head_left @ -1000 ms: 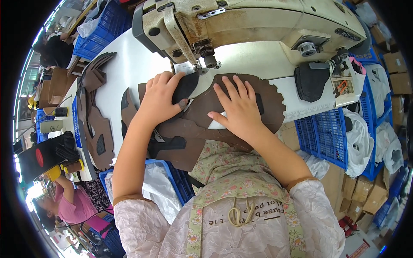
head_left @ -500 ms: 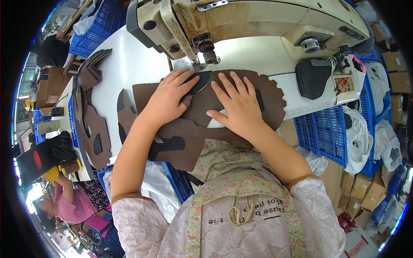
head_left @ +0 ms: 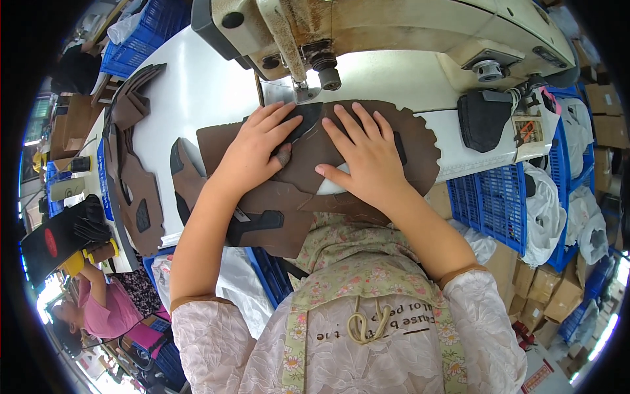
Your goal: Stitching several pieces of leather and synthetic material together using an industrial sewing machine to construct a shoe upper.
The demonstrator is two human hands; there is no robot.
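Item: brown leather piece (head_left: 420, 141), flat on white table (head_left: 190, 85), far edge under sewing machine (head_left: 394, 33) needle. Left hand (head_left: 252, 154) and right hand (head_left: 367, 154) both open, palms pressing it, gripping nothing. Risk, judged: fingertips near needle could be pricked; uneven pressure may skew seam

A sewing workshop, likely a footwear or leather-goods factory floor, is showing here. A heavy industrial sewing machine (head_left: 394, 33) is sitting on a white desk (head_left: 197, 85), with brown cut leather pieces (head_left: 308, 164) lying under its needle and more cut pieces stacking up (head_left: 134, 177) along the desk's left edge. Blue plastic crates (head_left: 492, 203) and cardboard boxes (head_left: 545, 289) are crowding the floor, and another worker (head_left: 98, 308) is sitting nearby.
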